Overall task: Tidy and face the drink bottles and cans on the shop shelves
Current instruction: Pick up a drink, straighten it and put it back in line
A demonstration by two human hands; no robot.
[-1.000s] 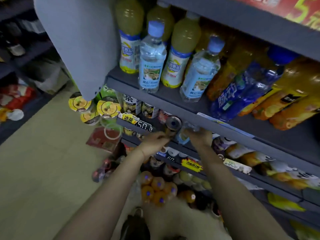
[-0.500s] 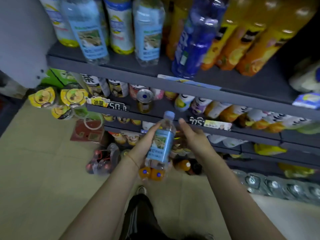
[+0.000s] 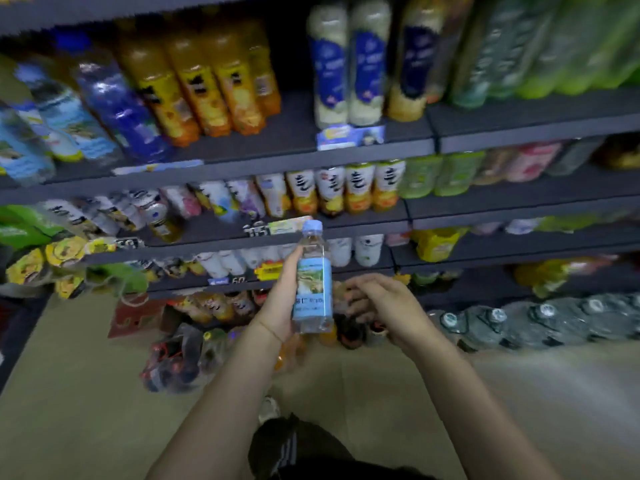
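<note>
My left hand (image 3: 282, 299) holds a clear water bottle (image 3: 312, 282) with a light blue cap and blue label, upright in front of the lower shelves. My right hand (image 3: 384, 304) hovers just right of the bottle, fingers loosely curled, holding nothing. On the top shelf stand similar blue-label water bottles (image 3: 65, 116), a dark blue bottle (image 3: 121, 112) and orange juice bottles (image 3: 204, 88). A single can (image 3: 159, 216) stands on the second shelf at the left.
Dark shelves (image 3: 277, 161) run across the view, packed with bottles; the picture is blurred. Packs of water bottles (image 3: 540, 320) lie on the floor at the right, wrapped bottles (image 3: 176, 358) at the left. Yellow-lidded cups (image 3: 59, 254) hang at the far left.
The bottle was pulled out from the second shelf and is now held by the left hand alone; the right hand has let go. The view has swung right along the shelves.
</note>
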